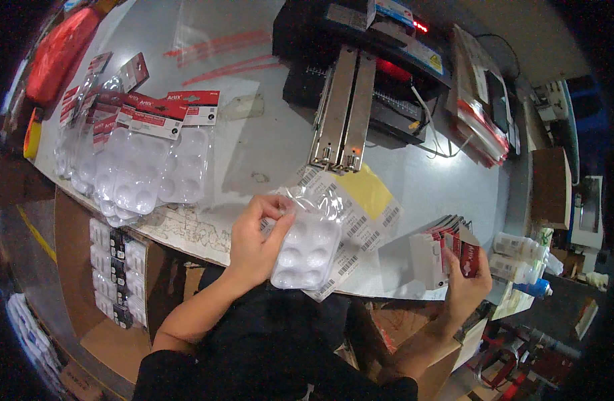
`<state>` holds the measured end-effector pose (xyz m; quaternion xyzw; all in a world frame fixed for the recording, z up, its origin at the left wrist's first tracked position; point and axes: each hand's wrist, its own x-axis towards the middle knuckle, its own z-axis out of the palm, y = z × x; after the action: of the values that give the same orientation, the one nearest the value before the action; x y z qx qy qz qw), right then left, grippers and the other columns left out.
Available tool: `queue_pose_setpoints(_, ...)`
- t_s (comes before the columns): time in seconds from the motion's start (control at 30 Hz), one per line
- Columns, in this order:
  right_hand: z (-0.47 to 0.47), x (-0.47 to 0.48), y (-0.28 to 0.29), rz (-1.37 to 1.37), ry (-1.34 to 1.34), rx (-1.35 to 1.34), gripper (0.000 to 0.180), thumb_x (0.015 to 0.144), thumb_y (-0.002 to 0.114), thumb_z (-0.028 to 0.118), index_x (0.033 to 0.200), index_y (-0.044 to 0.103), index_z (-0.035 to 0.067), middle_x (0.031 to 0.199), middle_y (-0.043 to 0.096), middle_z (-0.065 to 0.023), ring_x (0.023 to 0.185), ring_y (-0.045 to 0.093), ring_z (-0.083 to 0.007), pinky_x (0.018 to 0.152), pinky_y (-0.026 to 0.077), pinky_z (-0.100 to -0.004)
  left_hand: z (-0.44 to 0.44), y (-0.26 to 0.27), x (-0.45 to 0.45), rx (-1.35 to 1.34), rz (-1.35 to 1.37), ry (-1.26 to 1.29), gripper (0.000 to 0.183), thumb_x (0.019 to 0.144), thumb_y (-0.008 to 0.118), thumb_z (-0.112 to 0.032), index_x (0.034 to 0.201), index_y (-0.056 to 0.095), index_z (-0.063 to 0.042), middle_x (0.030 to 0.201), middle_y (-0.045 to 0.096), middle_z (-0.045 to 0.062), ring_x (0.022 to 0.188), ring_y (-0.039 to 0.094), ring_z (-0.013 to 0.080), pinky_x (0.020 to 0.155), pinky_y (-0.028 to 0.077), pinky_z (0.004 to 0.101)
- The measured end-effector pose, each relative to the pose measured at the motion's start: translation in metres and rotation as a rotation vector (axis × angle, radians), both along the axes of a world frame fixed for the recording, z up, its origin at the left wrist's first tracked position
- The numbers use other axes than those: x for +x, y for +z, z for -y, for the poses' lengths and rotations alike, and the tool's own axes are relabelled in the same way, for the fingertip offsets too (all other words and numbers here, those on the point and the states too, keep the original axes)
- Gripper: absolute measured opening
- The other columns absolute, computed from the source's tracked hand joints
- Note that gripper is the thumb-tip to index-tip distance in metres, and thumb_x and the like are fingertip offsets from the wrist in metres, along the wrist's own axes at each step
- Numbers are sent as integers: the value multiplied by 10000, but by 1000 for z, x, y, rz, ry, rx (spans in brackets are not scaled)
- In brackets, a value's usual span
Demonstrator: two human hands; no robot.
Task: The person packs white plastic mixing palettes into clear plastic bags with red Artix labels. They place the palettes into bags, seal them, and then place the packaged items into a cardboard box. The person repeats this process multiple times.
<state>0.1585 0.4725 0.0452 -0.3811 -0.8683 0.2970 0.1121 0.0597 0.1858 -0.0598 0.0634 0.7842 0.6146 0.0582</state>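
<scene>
My left hand [259, 240] pinches the upper left side of a clear plastic bag holding a white plastic paint palette [307, 250] with round wells. The bag has no card over its top. Under it lie sheets of barcode labels [349, 225]. On the right, my right hand [465, 278] has its thumb and fingers around a red and white header card [470, 258] at the front of a stack of cards [427, 255]. At the left of the table lies a pile of bagged palettes [141, 170] with red and white Artix header cards.
A machine with two metal rails [342, 110] stands at the back, beyond my left hand. A cardboard box [111, 346] with packaged goods is below the table's left edge. Another open carton [402, 321] sits below my right forearm. Wrapped white items [517, 255] lie at the right.
</scene>
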Motion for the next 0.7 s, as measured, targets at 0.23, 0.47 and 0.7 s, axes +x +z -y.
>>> queue_pose_setpoints(0.23, 85, -80, 10, 43, 778, -398, 442, 721, 800, 263, 1016, 604, -1, 815, 660, -108, 722, 631, -157, 663, 497, -273, 6, 54, 19, 308, 523, -256, 141, 939, 542, -107, 1022, 530, 7, 937, 708, 107, 826, 632, 85, 720, 480, 215)
queue_pose_setpoints(0.47, 87, -89, 2, 233, 813, -476, 383, 735, 805, 194, 975, 623, -42, 764, 662, -40, 692, 560, -45, 609, 463, -210, 9, 57, 13, 111, 346, -265, 147, 928, 564, -126, 957, 627, 4, 874, 716, 72, 750, 647, 85, 665, 500, 236)
queue_pose_setpoints(0.7, 86, -89, 2, 155, 842, -424, 382, 742, 785, 269, 948, 623, -9, 712, 639, -98, 610, 579, -128, 578, 465, -271, 8, 57, 14, 108, 308, -234, 137, 924, 576, -126, 964, 617, -2, 860, 714, 83, 740, 656, 98, 660, 509, 244)
